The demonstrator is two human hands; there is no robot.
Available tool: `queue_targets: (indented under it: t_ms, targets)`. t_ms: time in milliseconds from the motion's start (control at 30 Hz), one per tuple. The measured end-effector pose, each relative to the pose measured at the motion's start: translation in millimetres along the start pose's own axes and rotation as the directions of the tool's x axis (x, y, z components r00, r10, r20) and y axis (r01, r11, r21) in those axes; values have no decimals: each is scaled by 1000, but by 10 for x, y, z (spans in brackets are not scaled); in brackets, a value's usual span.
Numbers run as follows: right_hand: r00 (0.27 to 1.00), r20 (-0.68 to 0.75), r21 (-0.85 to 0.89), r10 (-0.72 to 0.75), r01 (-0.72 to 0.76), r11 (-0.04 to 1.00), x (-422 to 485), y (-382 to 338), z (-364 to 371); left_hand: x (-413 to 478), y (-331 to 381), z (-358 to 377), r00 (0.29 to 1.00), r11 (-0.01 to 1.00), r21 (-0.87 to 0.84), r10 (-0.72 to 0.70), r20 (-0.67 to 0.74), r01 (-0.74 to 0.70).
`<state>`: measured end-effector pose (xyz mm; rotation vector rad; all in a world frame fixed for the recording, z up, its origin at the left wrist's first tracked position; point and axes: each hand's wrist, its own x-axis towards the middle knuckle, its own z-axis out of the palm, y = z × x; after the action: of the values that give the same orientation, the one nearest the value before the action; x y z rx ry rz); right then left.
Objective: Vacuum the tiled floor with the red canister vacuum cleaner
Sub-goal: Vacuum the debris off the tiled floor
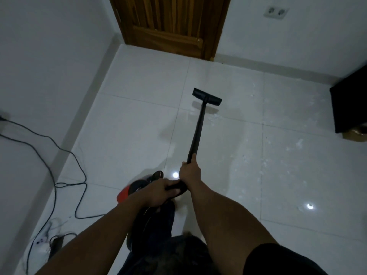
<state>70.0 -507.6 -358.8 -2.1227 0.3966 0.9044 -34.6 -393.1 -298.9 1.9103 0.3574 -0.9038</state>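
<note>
My right hand [189,171] grips the lower end of the black vacuum wand [198,128], which slants forward to the flat black floor nozzle [207,96] resting on the white tiled floor [139,120]. Just behind it, my left hand [158,193] is closed around the black hose handle [178,187]. The red canister vacuum cleaner [127,192] sits under my left forearm, mostly hidden. Small white scraps of debris [264,163] lie scattered on the tiles to the right of the wand.
A closed wooden door [170,22] stands straight ahead. A black power cord [59,155] loops along the left wall to a power strip [42,240] on the floor. A dark piece of furniture [349,104] stands at the right, and a wall socket [276,12] is above it.
</note>
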Motion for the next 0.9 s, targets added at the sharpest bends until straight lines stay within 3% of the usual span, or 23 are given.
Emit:
queue_targets:
  t_ms: [267, 500, 667, 900]
  targets:
    - [997, 38, 29, 65, -66, 997, -1191, 1501, -64, -1033, -181, 1445, 998, 1000, 28, -2, 66, 0]
    - [988, 18, 52, 156, -157, 986, -2058, 2479, 134, -1737, -601, 2314, 979, 990, 19, -144, 145, 143]
    - [989, -2, -20, 150, -150, 988, -2643, 3264, 345, -2176, -1072, 2939, 968, 990, 72, -134, 212, 122]
    - [980, -40, 21, 194, -193, 981, -3644, 4258, 710, -3037, -1682, 3853, 962, 995, 57, -97, 254, 85]
